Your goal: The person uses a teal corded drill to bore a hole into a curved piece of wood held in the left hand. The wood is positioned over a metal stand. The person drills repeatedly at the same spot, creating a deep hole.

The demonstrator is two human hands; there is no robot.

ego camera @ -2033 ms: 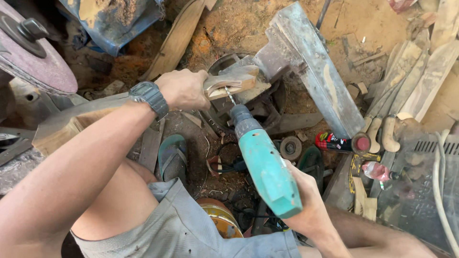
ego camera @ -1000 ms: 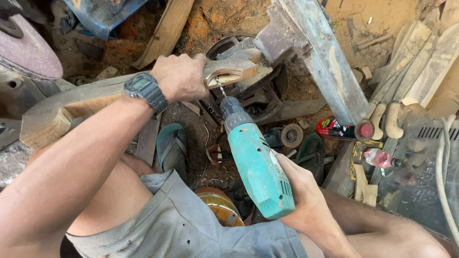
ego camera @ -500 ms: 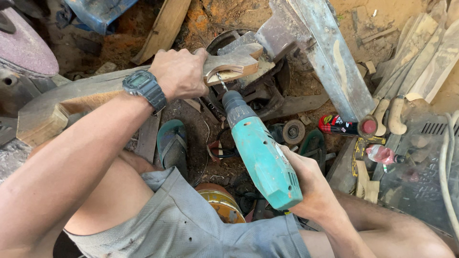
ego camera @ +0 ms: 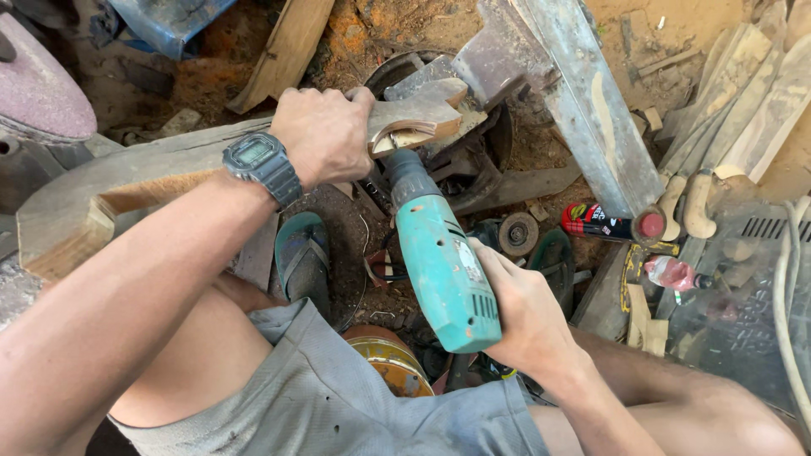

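Under the left hand (ego camera: 325, 135), clamped tight, a curved wooden piece (ego camera: 414, 118) sits on a wooden block (ego camera: 101, 203). Right of it, the right hand (ego camera: 524, 312) grips a teal electric drill (ego camera: 439, 262), now pushed closer, bit at the wood. Beyond lie a sandal (ego camera: 300, 257), red-capped bottle (ego camera: 608, 221) and metal beam (ego camera: 583, 101).

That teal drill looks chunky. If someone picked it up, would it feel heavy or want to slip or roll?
The teal drill probably feels heavy for its size: its body is thick, and the right hand wraps its rear fully. It looks rigid, not fragile. Laid down, the rounded body might roll a little, though the handle would likely stop it.
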